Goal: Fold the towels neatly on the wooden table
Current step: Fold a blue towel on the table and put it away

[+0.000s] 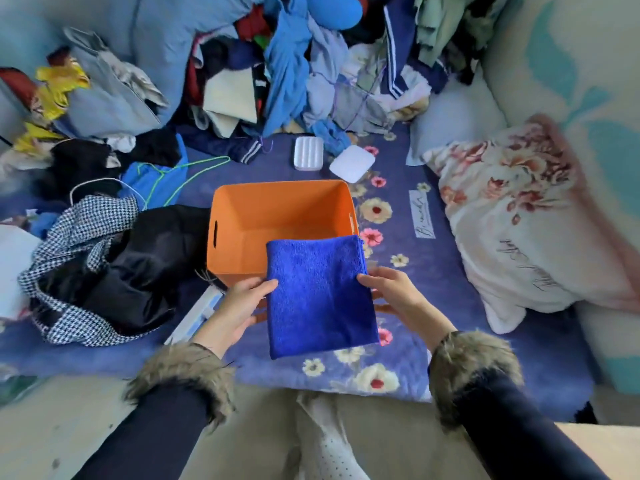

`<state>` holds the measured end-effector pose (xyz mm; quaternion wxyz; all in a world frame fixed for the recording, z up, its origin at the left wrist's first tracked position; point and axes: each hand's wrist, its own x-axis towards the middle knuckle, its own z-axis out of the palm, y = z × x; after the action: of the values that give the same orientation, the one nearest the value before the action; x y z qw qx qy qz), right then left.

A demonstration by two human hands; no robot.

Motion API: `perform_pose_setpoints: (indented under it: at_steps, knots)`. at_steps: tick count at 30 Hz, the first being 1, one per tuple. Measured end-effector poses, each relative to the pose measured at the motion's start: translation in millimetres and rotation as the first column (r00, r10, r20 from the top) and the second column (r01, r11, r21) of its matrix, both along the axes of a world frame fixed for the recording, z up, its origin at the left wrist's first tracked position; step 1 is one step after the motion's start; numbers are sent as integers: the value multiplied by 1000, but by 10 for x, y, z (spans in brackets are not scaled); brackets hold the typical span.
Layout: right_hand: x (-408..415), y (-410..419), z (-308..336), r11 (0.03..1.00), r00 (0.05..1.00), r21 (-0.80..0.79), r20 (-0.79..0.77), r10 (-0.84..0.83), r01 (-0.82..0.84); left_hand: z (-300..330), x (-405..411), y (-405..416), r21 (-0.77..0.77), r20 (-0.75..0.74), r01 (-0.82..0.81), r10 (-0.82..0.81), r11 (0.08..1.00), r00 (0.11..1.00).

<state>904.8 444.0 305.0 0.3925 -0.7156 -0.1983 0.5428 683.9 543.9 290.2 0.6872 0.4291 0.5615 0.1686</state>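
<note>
Head view: left hand (242, 303) and right hand (391, 289) pinch a folded blue towel's (318, 296) side edges, above an orange bin's (277, 216) near rim — loosening either pinch could unfold it.

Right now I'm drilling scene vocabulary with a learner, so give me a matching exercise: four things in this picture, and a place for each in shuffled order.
Things:
1. blue towel
2. orange bin
3. floral pillow
4. white soap dish

Places:
A. far right, on the bedcover's edge
B. beyond the bin, near the clothes pile
C. held between both hands
D. centre of the bedcover, behind the towel

Pairs: 1-C, 2-D, 3-A, 4-B
</note>
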Motion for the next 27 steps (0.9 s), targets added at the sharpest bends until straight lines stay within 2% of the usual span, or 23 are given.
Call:
perform_pose_setpoints:
  at_steps: [7,14,19,22,24,27]
  knots:
    - [261,1329,-345,998,996,-51,72,50,-46,-279,343,1166,20,-62,-98,99,995,993]
    - [210,2275,-1185,986,997,-164,69,46,-35,-1172,434,1991,-8,-218,-179,173,984,961]
    - [113,2692,-2053,968,998,-247,36,58,-47,-1964,416,2317,107,-408,-179,208,978,889]
    - [13,2828,-2552,960,994,-279,95,58,-29,-2409,374,2373,115,-549,-147,186,982,815]
    - [-54,2882,-2795,952,988,-302,131,84,-41,-2635,358,2434,115,-600,-142,183,983,779]
    - [-137,2968,-2983,949,984,-292,88,152,-120,-2766,355,2542,171,-630,-77,169,982,758]
